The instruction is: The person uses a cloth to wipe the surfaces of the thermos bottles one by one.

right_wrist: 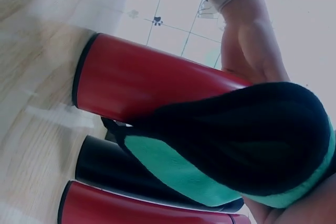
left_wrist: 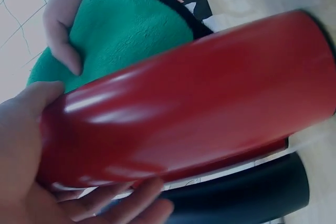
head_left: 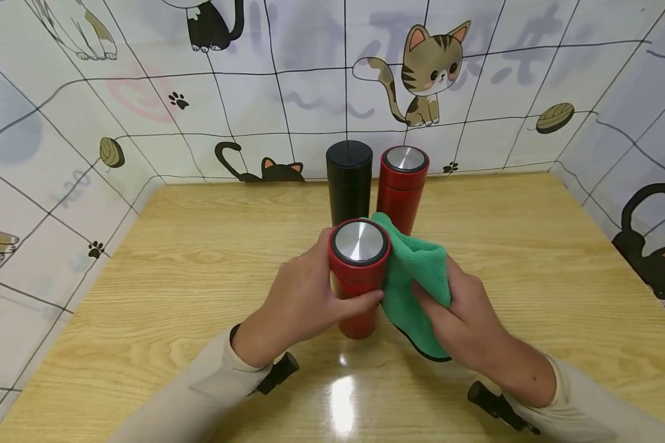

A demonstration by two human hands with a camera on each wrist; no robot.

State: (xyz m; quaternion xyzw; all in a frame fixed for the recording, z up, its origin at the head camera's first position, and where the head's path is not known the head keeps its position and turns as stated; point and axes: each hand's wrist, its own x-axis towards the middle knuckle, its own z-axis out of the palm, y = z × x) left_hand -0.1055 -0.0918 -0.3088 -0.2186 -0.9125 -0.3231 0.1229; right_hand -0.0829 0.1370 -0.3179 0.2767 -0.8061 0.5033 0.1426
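My left hand (head_left: 305, 295) grips a red thermos (head_left: 357, 280) near its top, thumb across the front and fingers round the far side. The thermos has a silver disc on its lid and stands upright over the table. In my right hand (head_left: 468, 314) is a green cloth (head_left: 415, 277) with a dark edge, pinched between thumb and fingers. The cloth lies against the right side of the thermos. From the left wrist view, the red body (left_wrist: 189, 98) stretches away from my palm, with the cloth (left_wrist: 131, 30) behind it. The right wrist view shows the cloth's black underside (right_wrist: 236, 135).
Behind the held thermos stand a black thermos (head_left: 349, 178) and a second red thermos (head_left: 403, 184), side by side near the back of the wooden table (head_left: 210, 246). Cat-printed sheeting (head_left: 310, 92) rises at the back and both sides.
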